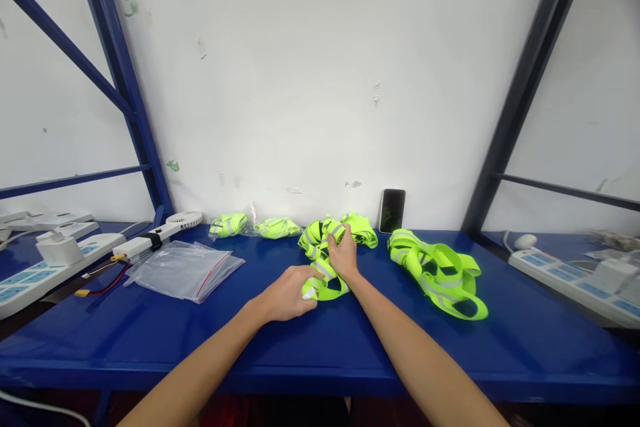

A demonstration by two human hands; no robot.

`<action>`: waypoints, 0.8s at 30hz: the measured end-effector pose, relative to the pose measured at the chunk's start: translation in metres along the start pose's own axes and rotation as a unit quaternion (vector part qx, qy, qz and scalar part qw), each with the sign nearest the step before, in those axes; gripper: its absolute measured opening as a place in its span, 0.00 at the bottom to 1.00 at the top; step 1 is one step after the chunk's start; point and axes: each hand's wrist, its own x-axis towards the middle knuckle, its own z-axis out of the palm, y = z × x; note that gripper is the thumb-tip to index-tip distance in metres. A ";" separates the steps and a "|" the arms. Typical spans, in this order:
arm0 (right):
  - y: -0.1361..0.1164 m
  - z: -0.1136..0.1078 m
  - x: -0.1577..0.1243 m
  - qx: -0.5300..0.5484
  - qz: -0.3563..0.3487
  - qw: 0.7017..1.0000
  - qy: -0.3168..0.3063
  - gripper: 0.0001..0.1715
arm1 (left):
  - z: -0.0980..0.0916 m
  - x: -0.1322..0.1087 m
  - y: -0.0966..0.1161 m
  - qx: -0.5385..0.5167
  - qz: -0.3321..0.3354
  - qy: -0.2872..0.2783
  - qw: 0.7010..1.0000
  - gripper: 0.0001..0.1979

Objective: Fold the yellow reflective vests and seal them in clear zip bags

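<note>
A neon-yellow reflective strap vest [327,267] with grey stripes lies bunched on the blue table in front of me. My left hand [294,292] is closed on its near left end. Farther back, my right hand [344,255] grips the same vest, with its fingertips partly hidden in the straps. Directly behind my right hand sits more neon strap material [363,230]; I cannot tell whether it belongs to the same piece. To the right, another loose reflective strap vest [440,270] is spread out in loops, apart from both hands.
Two bagged neon bundles [229,225] [277,227] rest along the wall. Clear zip bags [183,270] lie left, beside a white handheld fan [184,219] and a wired device. A phone [392,210] leans on the wall. Power strips [60,273] [575,283] flank the table [350,353].
</note>
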 end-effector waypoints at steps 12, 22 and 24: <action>0.003 0.001 0.002 0.004 0.003 0.999 -0.053 0.16 | 0.000 -0.058 0.068 0.080 0.102 0.072 0.989 0.10; -0.017 -0.005 0.010 0.175 -0.063 0.914 -0.362 0.12 | -0.094 -0.004 0.004 0.182 0.028 0.359 0.915 0.14; -0.025 -0.005 0.004 0.238 -0.015 0.854 -0.462 0.11 | -0.104 0.012 -0.026 0.159 -0.069 0.371 0.912 0.13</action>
